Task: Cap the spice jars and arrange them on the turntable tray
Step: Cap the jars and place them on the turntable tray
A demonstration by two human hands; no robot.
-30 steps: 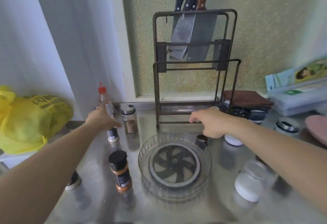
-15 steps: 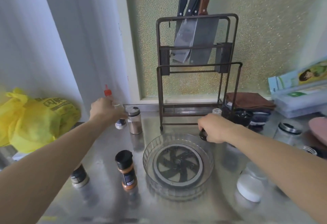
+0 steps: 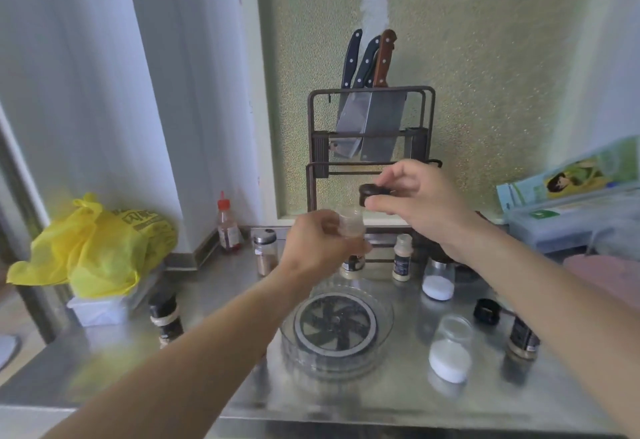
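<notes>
Head view: cap (image 3: pixel 375 193) held just above jar (image 3: pixel 350 227) mouth.

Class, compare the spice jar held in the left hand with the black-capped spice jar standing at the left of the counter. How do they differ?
The held jar is lifted in the left hand; the black-capped jar stands on the counter, untouched. The held jar's mouth is open, its black cap in the right hand just above it; the other is capped. Both are small spice jars, off the turntable tray.
</notes>
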